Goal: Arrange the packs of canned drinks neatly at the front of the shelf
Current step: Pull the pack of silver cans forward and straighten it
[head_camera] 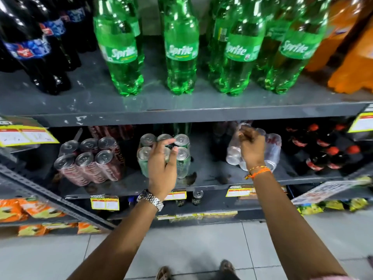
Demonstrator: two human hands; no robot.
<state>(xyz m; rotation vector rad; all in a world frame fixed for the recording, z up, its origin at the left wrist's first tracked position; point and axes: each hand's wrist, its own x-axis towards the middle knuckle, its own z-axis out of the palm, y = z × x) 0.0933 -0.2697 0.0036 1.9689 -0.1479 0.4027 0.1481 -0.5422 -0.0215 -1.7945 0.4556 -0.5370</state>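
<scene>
grey shelf (212, 174), tiled floor (181, 249) | green pack (182, 158) back from edge, left hand (161, 168) fingers spread on it | right hand (252, 150) gripping clear pack (272, 150) | bare gaps between packs

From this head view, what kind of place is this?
Most likely a grocery shop's drinks aisle: Sprite bottles on steel shelving, yellow price tags on shelf edges, shrink-wrapped can packs below.

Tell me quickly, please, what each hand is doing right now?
Left hand: open, fingers spread over the green can pack.
Right hand: closed on the clear-wrapped can pack.
</scene>
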